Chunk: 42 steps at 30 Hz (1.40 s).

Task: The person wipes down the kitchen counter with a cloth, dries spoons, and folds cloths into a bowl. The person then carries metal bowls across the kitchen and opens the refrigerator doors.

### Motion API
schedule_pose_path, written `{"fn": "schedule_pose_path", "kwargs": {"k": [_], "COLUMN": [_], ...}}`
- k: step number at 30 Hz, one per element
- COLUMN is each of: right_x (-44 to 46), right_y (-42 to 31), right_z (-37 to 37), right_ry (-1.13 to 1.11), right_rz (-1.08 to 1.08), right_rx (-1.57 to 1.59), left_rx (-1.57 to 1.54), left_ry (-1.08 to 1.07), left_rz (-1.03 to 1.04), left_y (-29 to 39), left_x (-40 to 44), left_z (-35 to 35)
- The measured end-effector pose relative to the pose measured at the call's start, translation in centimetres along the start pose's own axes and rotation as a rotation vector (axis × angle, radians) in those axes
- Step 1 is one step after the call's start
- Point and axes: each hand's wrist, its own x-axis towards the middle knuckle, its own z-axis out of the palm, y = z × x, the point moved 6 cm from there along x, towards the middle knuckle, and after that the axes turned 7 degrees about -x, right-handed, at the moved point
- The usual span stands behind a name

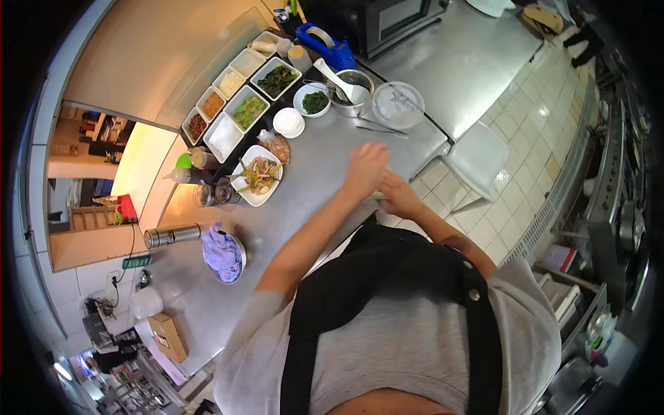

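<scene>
My left hand [366, 168] and my right hand [400, 196] are pressed together over the front edge of the steel counter [311, 166]. Both have curled fingers, and a bit of something pale shows between them, too hidden to name. Beyond them, two thin dark utensils, like tweezers or chopsticks [382, 129], lie on the metal. Close by are a round clear lid or tub [398, 105] and a steel pot [360, 77] with a white ladle [334, 77] resting in it. Left of my hands stands a white dish of mixed food [257, 176].
White trays of chopped ingredients [249, 111] line the counter's back, near a bowl of greens [315, 102], stacked white dishes [288, 122] and a blue tape dispenser [325, 47]. Farther left are a steel flask [171, 236] and a bowl with a purple cloth [221, 253]. A white stool [477, 159] stands right.
</scene>
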Motion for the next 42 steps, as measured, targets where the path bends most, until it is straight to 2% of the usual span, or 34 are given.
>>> {"fn": "schedule_pose_path", "kwargs": {"k": [1, 4, 6, 8, 10, 11, 12, 13, 14, 15, 17, 20, 23, 27, 30, 32, 33, 34, 35, 37, 39, 41, 42], "right_x": [-0.8, -2.3, -2.5, -2.2, -1.4, -1.2, -1.1, 0.1, -0.5, 0.1, 1.6, 4.5, 5.8, 5.4, 5.2, 5.7, 6.3, 7.1, 8.6, 12.6, 17.1, 19.7, 19.9], "right_y": [2.1, 8.4, 13.6, 17.5, 21.9, 24.3, 27.9, 30.7, 35.8, 39.0, 42.0, 43.9, 44.5, 43.2, 39.9, 34.9, 32.9, 31.6, 31.0, 32.9, 36.6, 43.7, 48.8], "right_z": [-0.9, -5.4, -9.0, -12.4, -14.7, -15.6, -17.1, -19.5, -20.0, -21.2, -23.5, -24.6, -23.9, -24.1, -21.9, -19.4, -17.4, -16.4, -16.0, -15.7, -15.0, -17.3, -19.8], "right_ry": [-0.013, -0.042, 0.04, -0.013, 0.063, 0.093, 0.201, 0.111, 0.241, 0.131, 0.162, 0.219, 0.29, 0.357, 0.356, 0.183, 0.048, 0.006, -0.02, -0.056, -0.088, 0.117, 0.167], "right_rz": [0.022, 0.092, 0.268, 0.232, 0.395, 0.472, 0.465, 0.727, 0.599, 0.62, 0.704, 0.639, 0.558, 0.486, 0.411, 0.279, 0.132, 0.04, 0.02, -0.073, -0.215, -0.094, 0.08], "right_rx": [0.001, -0.016, 0.017, -0.118, -0.16, -0.178, -0.337, -0.169, -0.519, -0.674, -0.895, -0.8, -0.756, -0.625, -0.442, -0.237, -0.331, -0.316, -0.288, -0.247, -0.216, -0.409, -0.416], "left_rx": [0.05, 0.214, 0.274, 0.298, 0.297, 0.23, 0.176, 0.128, 0.082, 0.041, 0.058, 0.08, -0.334, -0.354, -0.141, 0.201, 0.284, 0.373, 0.395, 0.458, 0.339, 0.38, 0.382], "left_ry": [-0.053, -0.204, -0.234, -0.283, -0.308, -0.264, -0.213, -0.16, -0.062, 0.037, 0.247, 0.655, 1.084, 1.154, 1.013, 0.944, 0.941, 0.938, 0.883, 0.784, 0.564, 0.314, 0.279], "left_rz": [0.118, 0.234, 0.193, 0.166, 0.151, 0.122, 0.093, 0.059, -0.012, -0.08, -0.179, -0.364, -0.497, -0.558, -0.689, -0.767, -0.728, -0.691, -0.695, -0.697, -0.764, -0.696, -0.751], "left_y": [-0.2, -1.9, -3.5, -4.3, -4.8, -4.5, -4.3, -3.7, -2.5, -0.8, 1.8, 1.6, -4.7, -11.6, -14.2, -10.8, -8.7, -6.9, -5.9, -4.4, -4.4, -2.3, -1.8], "left_x": [2.9, 7.6, 8.7, 8.6, 8.2, 7.8, 8.0, 8.1, 8.2, 8.6, 10.3, 11.6, 11.6, 10.8, 9.7, 11.4, 12.7, 13.5, 13.5, 13.9, 13.2, 15.8, 16.4], "left_z": [1.9, 7.5, 9.1, 10.0, 10.0, 9.1, 7.4, 5.2, 2.9, 0.2, -4.9, -9.4, -8.0, -3.1, -1.0, -2.3, -3.1, -3.2, -2.4, -0.9, 3.2, 6.5, 7.2]}}
